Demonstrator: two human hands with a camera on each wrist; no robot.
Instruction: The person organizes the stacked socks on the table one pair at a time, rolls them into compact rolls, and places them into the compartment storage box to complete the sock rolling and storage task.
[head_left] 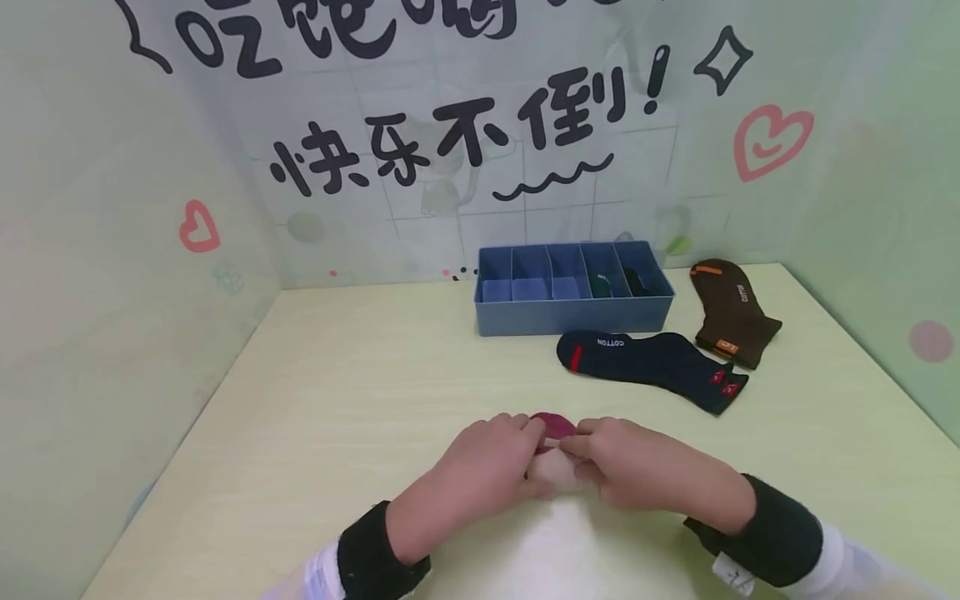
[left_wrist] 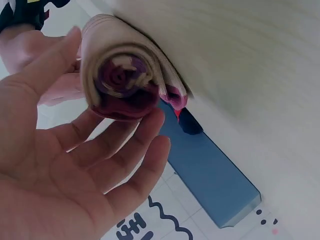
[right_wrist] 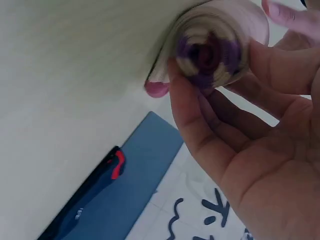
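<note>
L hand (head_left: 487, 462) & R hand (head_left: 641, 467) face each other, forearms angled inward from opp. sides, thumbs on the near side w/ fingers bent over the far side. Both grips are clamped on the rolled sock (head_left: 553, 473), one at each end (cream outside, magenta/purple in the spiral). It's on the table (head_left: 360, 400), nearer the person than the navy sock (head_left: 645, 358) & blue box (head_left: 573, 318).
</note>
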